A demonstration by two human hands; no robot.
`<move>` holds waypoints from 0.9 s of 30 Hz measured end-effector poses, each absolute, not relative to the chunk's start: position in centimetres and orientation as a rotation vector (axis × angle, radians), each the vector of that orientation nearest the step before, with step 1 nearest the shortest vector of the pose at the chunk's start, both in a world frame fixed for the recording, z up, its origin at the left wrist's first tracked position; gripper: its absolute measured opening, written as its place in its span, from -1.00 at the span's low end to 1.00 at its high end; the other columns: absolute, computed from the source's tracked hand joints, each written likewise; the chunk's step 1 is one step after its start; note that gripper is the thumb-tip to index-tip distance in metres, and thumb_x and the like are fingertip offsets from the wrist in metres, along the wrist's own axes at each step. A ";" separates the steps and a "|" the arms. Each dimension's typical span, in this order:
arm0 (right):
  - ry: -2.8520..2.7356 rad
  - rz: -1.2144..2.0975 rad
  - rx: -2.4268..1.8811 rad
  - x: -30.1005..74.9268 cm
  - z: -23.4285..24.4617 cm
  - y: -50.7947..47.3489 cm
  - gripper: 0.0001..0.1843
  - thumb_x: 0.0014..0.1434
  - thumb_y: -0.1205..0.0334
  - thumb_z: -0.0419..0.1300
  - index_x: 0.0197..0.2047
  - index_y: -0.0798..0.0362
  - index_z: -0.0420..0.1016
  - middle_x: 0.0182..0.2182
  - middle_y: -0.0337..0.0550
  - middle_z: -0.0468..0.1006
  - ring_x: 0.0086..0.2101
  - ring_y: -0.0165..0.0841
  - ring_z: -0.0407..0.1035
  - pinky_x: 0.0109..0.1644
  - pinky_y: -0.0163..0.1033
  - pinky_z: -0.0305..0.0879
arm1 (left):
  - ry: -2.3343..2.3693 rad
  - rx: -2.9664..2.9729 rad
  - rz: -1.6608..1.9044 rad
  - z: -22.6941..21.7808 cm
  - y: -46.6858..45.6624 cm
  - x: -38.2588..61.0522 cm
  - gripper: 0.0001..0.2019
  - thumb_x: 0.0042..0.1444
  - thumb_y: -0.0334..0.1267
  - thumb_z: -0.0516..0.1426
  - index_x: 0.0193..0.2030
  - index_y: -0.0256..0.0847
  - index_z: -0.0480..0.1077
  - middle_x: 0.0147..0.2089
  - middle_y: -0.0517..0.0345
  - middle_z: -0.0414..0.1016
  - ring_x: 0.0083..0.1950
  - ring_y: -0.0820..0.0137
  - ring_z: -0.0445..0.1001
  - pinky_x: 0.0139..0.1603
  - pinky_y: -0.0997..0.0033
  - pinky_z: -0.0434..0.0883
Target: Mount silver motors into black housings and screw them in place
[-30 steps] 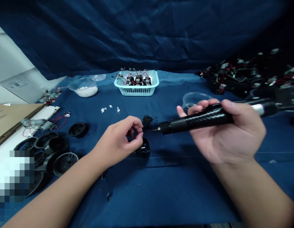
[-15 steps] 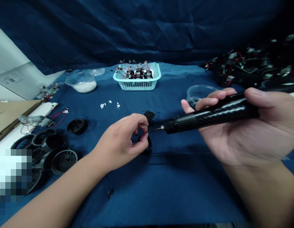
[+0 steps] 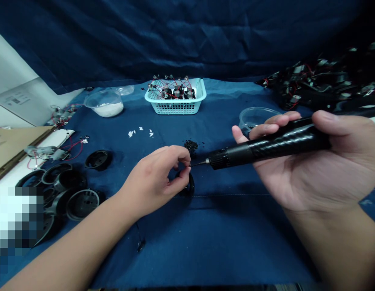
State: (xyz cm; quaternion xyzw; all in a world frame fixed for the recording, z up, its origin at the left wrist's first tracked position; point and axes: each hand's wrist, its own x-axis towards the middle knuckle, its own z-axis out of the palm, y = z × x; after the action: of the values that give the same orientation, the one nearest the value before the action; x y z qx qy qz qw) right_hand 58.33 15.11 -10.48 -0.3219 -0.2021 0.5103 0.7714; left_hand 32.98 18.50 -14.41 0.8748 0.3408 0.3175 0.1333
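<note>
The right hand [image 3: 329, 169] is gripping a black screwdriver [image 3: 263, 151]; at its tip, the left hand [image 3: 158, 178] is curling, thumb and forefinger nearly meeting, any held piece too small to tell. It is partly hiding a round black part [image 3: 191, 186]; black specks [image 3: 191, 144] are lying beyond.

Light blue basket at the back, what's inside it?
Inside the light blue basket are several wired black-and-grey parts, jumbled together. Whatever lies beneath the top ones, and most of the basket's floor, is covered and can't be seen.
</note>
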 end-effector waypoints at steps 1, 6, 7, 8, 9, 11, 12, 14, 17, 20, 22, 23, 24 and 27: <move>-0.443 1.107 -0.701 58.3 -10.5 15.1 -0.86 0.25 0.19 0.28 -0.35 0.01 0.48 -0.34 -0.24 0.55 -0.29 -0.32 0.53 0.28 0.30 0.50 | 0.997 2.533 0.921 -14.4 18.5 33.0 -0.84 0.34 -0.43 0.20 -0.02 -0.11 0.40 -0.12 0.25 0.58 -0.18 0.49 0.54 -0.11 0.44 0.50; -0.498 1.088 -0.712 58.2 -10.4 15.2 -0.77 0.33 0.15 0.16 -0.34 0.05 0.49 -0.35 -0.27 0.52 -0.30 -0.37 0.51 0.28 0.32 0.52 | 0.999 2.472 0.890 -13.9 18.4 32.9 -0.82 0.36 -0.33 0.22 0.07 -0.10 0.42 0.01 0.16 0.63 0.00 0.38 0.62 0.07 0.33 0.55; -0.496 1.084 -0.718 58.2 -10.4 15.2 -0.75 0.34 0.15 0.14 -0.35 0.05 0.49 -0.35 -0.26 0.52 -0.30 -0.37 0.51 0.28 0.32 0.52 | 1.001 2.453 0.887 -13.7 18.4 32.9 -0.79 0.36 -0.30 0.23 0.10 -0.09 0.41 0.06 0.15 0.63 0.06 0.35 0.62 0.13 0.30 0.54; -0.492 1.079 -0.723 58.2 -10.4 15.1 -0.75 0.35 0.16 0.14 -0.35 0.04 0.49 -0.36 -0.26 0.53 -0.30 -0.37 0.51 0.27 0.32 0.52 | 1.012 2.430 0.875 -13.5 18.4 32.8 -0.74 0.36 -0.25 0.24 0.15 -0.08 0.40 0.10 0.13 0.62 0.11 0.32 0.61 0.18 0.27 0.52; -0.488 1.076 -0.728 58.2 -10.4 15.1 -0.76 0.35 0.17 0.15 -0.36 0.03 0.49 -0.35 -0.25 0.54 -0.29 -0.35 0.52 0.27 0.32 0.52 | 1.032 2.405 0.843 -13.4 18.4 32.6 -0.68 0.36 -0.18 0.26 0.19 -0.07 0.38 0.14 0.11 0.61 0.16 0.28 0.59 0.22 0.23 0.51; -0.494 1.064 -0.722 58.3 -10.4 15.1 -0.79 0.33 0.18 0.18 -0.35 0.02 0.50 -0.34 -0.24 0.56 -0.28 -0.33 0.53 0.27 0.32 0.51 | 1.086 2.366 0.700 -13.4 18.4 32.4 -0.47 0.27 0.04 0.33 0.28 -0.05 0.35 0.21 0.05 0.58 0.21 0.17 0.56 0.24 0.13 0.50; -0.503 1.057 -0.716 58.3 -10.5 15.1 -0.80 0.32 0.18 0.19 -0.35 0.02 0.51 -0.34 -0.24 0.56 -0.28 -0.33 0.53 0.26 0.32 0.52 | 1.115 2.364 0.591 -13.5 18.5 32.3 -0.35 0.19 0.17 0.37 0.30 -0.05 0.35 0.22 0.03 0.56 0.21 0.11 0.55 0.22 0.08 0.50; -0.518 1.041 -0.712 58.4 -10.4 15.0 -0.80 0.30 0.16 0.20 -0.35 0.03 0.51 -0.34 -0.25 0.55 -0.29 -0.34 0.52 0.25 0.32 0.54 | 1.162 2.399 0.362 -14.0 18.6 32.2 -0.21 0.01 0.34 0.42 0.25 -0.08 0.42 0.21 -0.02 0.55 0.19 0.01 0.52 0.18 0.00 0.50; -0.536 1.053 -0.723 58.3 -10.3 14.8 -0.77 0.35 0.17 0.16 -0.34 -0.01 0.53 -0.33 -0.24 0.55 -0.28 -0.33 0.53 0.25 0.27 0.56 | 1.202 2.470 0.178 -14.8 18.9 32.3 -0.31 -0.05 0.29 0.46 0.07 -0.14 0.52 0.12 -0.04 0.57 0.12 -0.01 0.49 0.15 -0.03 0.47; -0.599 1.077 -0.731 57.9 -10.2 14.3 -0.79 0.37 0.20 0.15 -0.31 -0.03 0.54 -0.31 -0.23 0.57 -0.25 -0.31 0.54 0.25 0.25 0.57 | 1.195 2.486 0.210 -15.1 19.0 32.6 -0.46 0.01 0.12 0.47 0.00 -0.15 0.51 0.02 0.01 0.59 0.03 0.07 0.50 0.06 0.05 0.47; -0.646 1.092 -0.732 57.6 -10.3 14.1 -0.87 0.31 0.21 0.24 -0.31 -0.04 0.54 -0.30 -0.22 0.58 -0.23 -0.29 0.54 0.24 0.26 0.58 | 1.178 2.455 0.258 -14.9 18.8 32.8 -0.55 0.07 0.01 0.43 0.00 -0.13 0.46 -0.06 0.08 0.60 -0.06 0.15 0.53 -0.06 0.14 0.45; -0.666 1.100 -0.735 57.5 -10.4 13.9 -0.90 0.27 0.21 0.29 -0.31 -0.04 0.55 -0.30 -0.23 0.58 -0.23 -0.29 0.54 0.23 0.25 0.58 | 1.171 2.428 0.272 -14.8 18.7 32.9 -0.59 0.10 -0.04 0.41 0.00 -0.12 0.43 -0.11 0.13 0.61 -0.12 0.19 0.54 -0.13 0.19 0.43; -0.686 1.106 -0.736 57.5 -10.5 13.8 -0.92 0.24 0.21 0.33 -0.31 -0.03 0.55 -0.29 -0.22 0.57 -0.23 -0.29 0.54 0.24 0.24 0.59 | 1.164 2.400 0.278 -14.7 18.6 33.1 -0.62 0.12 -0.07 0.39 -0.01 -0.10 0.41 -0.16 0.17 0.60 -0.17 0.23 0.55 -0.20 0.23 0.40; -0.765 1.109 -0.723 57.5 -11.0 13.6 -0.88 0.23 0.15 0.38 -0.29 -0.02 0.58 -0.29 -0.21 0.56 -0.20 -0.27 0.54 0.24 0.20 0.60 | 1.135 2.344 0.278 -14.5 18.3 33.3 -0.63 0.13 -0.11 0.36 -0.01 -0.07 0.36 -0.23 0.24 0.60 -0.29 0.30 0.56 -0.33 0.31 0.32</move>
State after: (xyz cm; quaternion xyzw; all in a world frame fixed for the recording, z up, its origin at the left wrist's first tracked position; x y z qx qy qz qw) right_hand 57.55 13.59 -10.96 -0.3275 -0.3463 0.5019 0.7218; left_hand 33.35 18.31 -14.55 0.8645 0.4188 0.1026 0.2584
